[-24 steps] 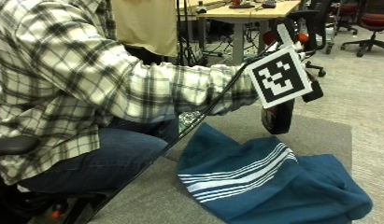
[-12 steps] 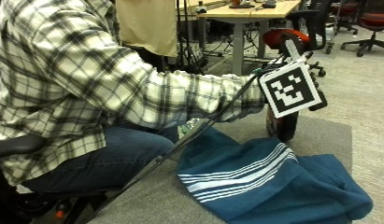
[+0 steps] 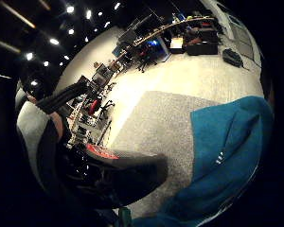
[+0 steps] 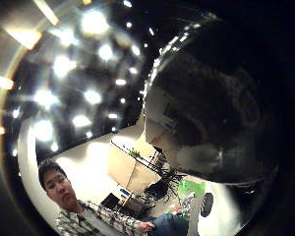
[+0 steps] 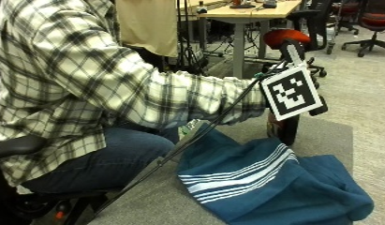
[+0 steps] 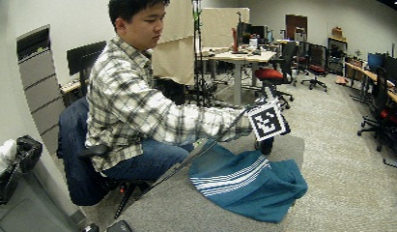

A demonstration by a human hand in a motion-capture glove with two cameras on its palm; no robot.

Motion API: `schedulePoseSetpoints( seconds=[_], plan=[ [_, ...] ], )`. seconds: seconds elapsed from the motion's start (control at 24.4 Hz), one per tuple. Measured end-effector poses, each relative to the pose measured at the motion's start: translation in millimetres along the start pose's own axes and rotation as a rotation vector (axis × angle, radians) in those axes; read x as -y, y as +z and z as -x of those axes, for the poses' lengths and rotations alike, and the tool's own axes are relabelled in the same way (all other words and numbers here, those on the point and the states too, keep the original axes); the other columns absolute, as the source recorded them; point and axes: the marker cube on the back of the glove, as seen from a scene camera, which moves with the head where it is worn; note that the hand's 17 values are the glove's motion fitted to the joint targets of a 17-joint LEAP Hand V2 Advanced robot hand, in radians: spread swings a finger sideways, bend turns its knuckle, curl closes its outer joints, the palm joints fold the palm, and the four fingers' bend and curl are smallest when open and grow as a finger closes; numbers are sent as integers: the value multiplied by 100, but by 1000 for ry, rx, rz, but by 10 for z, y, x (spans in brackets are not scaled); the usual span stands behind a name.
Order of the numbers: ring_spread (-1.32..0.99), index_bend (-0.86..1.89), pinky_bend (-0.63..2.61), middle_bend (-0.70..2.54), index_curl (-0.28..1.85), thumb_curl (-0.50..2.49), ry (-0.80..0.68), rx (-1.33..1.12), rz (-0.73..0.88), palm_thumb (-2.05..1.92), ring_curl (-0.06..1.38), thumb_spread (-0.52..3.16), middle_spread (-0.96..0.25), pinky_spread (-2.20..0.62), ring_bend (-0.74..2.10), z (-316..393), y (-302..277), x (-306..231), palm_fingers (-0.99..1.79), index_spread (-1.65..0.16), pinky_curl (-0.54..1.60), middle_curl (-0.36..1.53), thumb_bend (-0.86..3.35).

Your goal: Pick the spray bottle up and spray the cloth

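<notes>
One hand [image 5: 304, 101] in play, gloved right, fingers wrapped round dark spray bottle [image 5: 285, 129], lifted off grey desk [image 5: 332, 138]. Bottle hangs just above far edge of blue cloth [image 5: 267, 187], likely lining up spray.

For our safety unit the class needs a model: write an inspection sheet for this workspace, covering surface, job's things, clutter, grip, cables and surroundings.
Surface: grey carpet-like mat, bare beyond the cloth.
Job's things: teal fabric cloth with white stripes lies rumpled on the mat; dark spray bottle with a red patch is upright past the cloth's far edge.
Clutter: small pale green item by the cloth's near edge, too unclear to name.
Grip: black-gloved right hand is at the bottle's top; its hold is hidden.
Cables: dark cables hang under the desk.
Surroundings: wooden desk, red-seated office chair.
</notes>
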Motion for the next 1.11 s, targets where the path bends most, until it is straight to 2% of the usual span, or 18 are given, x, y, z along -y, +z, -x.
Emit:
schedulePoseSetpoints(
  seconds=[0.61, 0.9, 0.98, 1.02, 1.11],
  plan=[
    [-17, 20, 52, 56, 59, 82, 39, -17, 85, 102, 46, 31, -11, -14, 60, -30, -12, -87, 129, -23, 42, 51, -4],
    [-14, 13, 40, 43, 55, 78, 74, -73, 147, 97, 45, 50, -11, 1, 54, -96, -79, -132, 80, -26, 40, 47, -4],
    [-12, 10, 35, 40, 53, 76, 81, -117, 208, 92, 45, 59, -11, 5, 48, -139, -128, -199, 53, -29, 40, 46, -5],
    [-10, 10, 33, 36, 53, 75, 84, -141, 236, 88, 44, 62, -12, 7, 43, -157, -151, -234, 31, -30, 40, 45, -7],
    [-7, 12, 34, 34, 53, 72, 84, -196, 275, 82, 44, 67, -12, 10, 38, -178, -196, -295, 12, -32, 41, 44, -7]
  ],
)
